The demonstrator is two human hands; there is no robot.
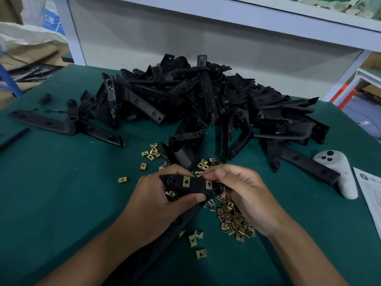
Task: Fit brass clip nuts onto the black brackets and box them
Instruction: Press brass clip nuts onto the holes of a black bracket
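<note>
Black bracket [193, 185] held over green table [61, 193], two brass clip nuts [186, 181] on it, left hand [162, 195] gripping bracket, right hand [239, 188] maybe pinching second nut, loose nuts [233, 219] below.

2 bare forearms, no sleeves, left hand [162, 200], right hand [245, 193]

Over the green surface [61, 193], the left hand [158, 201] gripped a black bracket [195, 185] that already carried one brass clip nut [186, 181]. The right hand [243, 195] pinched a second clip nut [208, 184] at the bracket's other end. Loose clip nuts [235, 221] lay scattered beneath, with a heap of brackets [206, 100] behind and a white controller [338, 174] at the right.
</note>
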